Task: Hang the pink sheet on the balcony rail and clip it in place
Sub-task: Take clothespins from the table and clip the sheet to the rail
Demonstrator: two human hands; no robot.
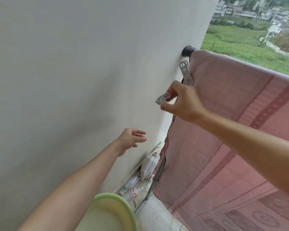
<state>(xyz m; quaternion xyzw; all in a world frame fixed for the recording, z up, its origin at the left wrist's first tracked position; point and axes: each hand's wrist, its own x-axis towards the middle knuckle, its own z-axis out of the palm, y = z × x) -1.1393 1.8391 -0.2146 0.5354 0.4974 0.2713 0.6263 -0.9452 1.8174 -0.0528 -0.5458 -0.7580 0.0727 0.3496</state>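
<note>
Against the white wall (pixel 73 72), the pink sheet (pixel 232 122) hangs under a fastened clip (pixel 186 74). Right hand (pixel 183 104) pinches a second clip (pixel 163 98); left hand (pixel 131 141) is loosely spread.

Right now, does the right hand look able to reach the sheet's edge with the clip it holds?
Probably yes. The right hand, pinching a loose clip, is beside the edge of the pink sheet, just below the fastened clip; nothing lies between.
</note>
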